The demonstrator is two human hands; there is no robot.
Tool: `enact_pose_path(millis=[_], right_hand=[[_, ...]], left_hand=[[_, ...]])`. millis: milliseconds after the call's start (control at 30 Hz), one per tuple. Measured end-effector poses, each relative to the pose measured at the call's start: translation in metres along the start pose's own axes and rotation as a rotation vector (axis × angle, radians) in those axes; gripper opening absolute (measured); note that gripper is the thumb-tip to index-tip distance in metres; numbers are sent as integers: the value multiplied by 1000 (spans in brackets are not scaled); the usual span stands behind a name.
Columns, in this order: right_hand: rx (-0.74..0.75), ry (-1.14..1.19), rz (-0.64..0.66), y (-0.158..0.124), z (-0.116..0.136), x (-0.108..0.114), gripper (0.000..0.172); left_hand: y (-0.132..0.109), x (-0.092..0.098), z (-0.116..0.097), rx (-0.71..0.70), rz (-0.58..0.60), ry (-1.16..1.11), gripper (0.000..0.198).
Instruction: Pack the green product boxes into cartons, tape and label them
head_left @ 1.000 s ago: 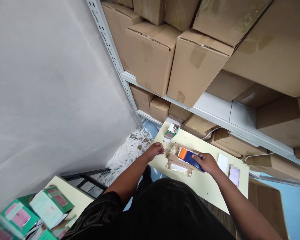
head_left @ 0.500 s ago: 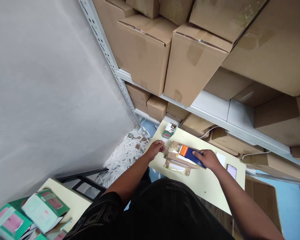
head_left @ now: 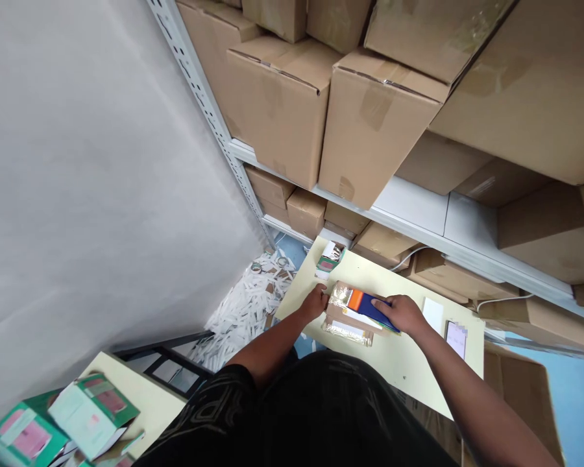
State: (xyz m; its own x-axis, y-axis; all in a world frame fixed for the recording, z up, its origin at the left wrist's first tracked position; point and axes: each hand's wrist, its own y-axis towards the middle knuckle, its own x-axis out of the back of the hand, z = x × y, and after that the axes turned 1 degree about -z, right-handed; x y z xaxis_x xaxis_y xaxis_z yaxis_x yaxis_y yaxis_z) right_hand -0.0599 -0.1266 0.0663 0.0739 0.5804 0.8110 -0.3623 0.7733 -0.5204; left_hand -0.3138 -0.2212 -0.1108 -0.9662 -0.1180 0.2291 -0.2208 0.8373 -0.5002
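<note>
My right hand (head_left: pixel 403 312) is closed on a flat dark-blue and orange piece (head_left: pixel 370 307), thumb on top. This piece lies over a small brown cardboard box (head_left: pixel 338 312) with shiny clear tape at its left end. At that left end my left hand (head_left: pixel 315 302) has its fingers curled in, touching the box's edge; what they pinch, if anything, is hidden. Nearer to my body lies another taped cardboard box (head_left: pixel 348 332) with a white label, partly under the first one.
On the pale table (head_left: pixel 418 363) are a green open carton (head_left: pixel 329 257), a white card (head_left: pixel 433 314) and a phone (head_left: pixel 456 338). Shelving with large cardboard boxes (head_left: pixel 282 107) rises behind. Paper strips (head_left: pixel 241 305) cover the floor at left, near a second table with green cartons (head_left: pixel 95 415).
My left hand has moved down and slightly right, from just off the box to its left end. The right hand keeps its grip on the blue and orange piece.
</note>
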Motion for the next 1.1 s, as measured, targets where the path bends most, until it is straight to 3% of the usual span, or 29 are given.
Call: enact_pose_path(millis=[167,300,400,500,633,700,767,833,933,1100], right_hand=[[6,11,-20,-1,2,-2,67],[-8,33,-21,-3,1,-5,65],[-9,20,-30,-2,-1,-7,65],[3,-14,-29,-2,-3,-8,65],[15,-30,-6,-4,-2,-8,62],[7,-42,-3,-5,-1,-7,63],[1,-60,-3,-5,1,-6,65],[2,-72,-1,-5,3,-4,66],[5,-102,-6,-5,6,-1,69],[35,-148,2,-5,12,7,71]], left_hand=[[2,9,7,22,1,108,13],[-6,16,2,-59,-64,137,6],[-16,14,-8,-144,-101,87,23],[-26,9,-16,-192,-58,138,37],[-38,16,-28,-212,24,341,34],[-43,24,-37,-337,-6,404,33],[-46,29,-47,-571,14,527,53],[-46,27,-57,-771,121,689,85],[-42,14,-65,-787,243,870,113],[-42,-4,-63,-785,195,993,116]])
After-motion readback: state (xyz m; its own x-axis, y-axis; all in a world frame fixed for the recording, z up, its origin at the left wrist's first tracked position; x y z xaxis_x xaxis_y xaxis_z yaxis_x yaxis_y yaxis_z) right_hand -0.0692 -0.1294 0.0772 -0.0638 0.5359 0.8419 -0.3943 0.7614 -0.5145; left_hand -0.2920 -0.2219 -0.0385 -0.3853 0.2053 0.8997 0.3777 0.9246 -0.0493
